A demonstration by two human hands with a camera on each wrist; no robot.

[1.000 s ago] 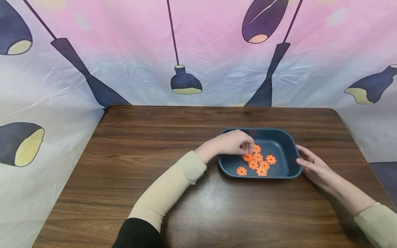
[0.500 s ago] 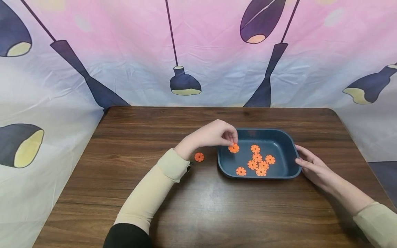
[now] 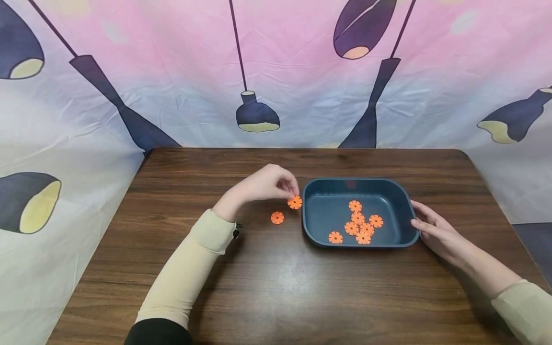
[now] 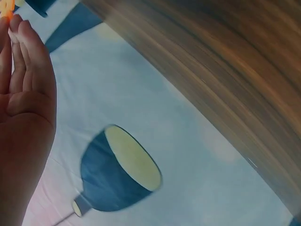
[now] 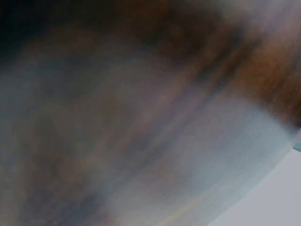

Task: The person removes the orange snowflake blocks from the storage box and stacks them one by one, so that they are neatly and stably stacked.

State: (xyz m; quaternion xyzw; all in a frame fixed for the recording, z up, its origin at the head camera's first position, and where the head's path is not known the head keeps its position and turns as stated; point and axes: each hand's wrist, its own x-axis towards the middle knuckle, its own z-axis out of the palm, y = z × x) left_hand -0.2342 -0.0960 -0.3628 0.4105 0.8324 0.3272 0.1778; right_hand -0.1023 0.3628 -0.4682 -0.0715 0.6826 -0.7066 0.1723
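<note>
Between thumb and fingertips my left hand [image 3: 270, 183] pinches an orange notched disc [image 3: 295, 202], just left of the dark blue tray [image 3: 316, 191]. In the left wrist view the same disc [image 4: 6, 6] shows at the top left corner, beyond the fingers [image 4: 35, 47]. Another orange disc [image 3: 277, 218] lies flat on the table below that hand. Several more orange discs [image 3: 357, 218] lie in the tray, some overlapping, one apart near its front left. My right hand [image 3: 437, 235] grips the tray's right end, thumb at the rim and fingers outside. The right wrist view is blurred.
The dark wooden table [image 3: 207, 287] carries the tray on its right half. A patterned cloth [image 3: 189, 72] with printed lamps hangs behind the table's far edge and along its left side.
My left hand has moved left out of the tray with an orange disc. The disc on the table, hidden behind the left arm at first, is now in sight. The right hand stays put.
</note>
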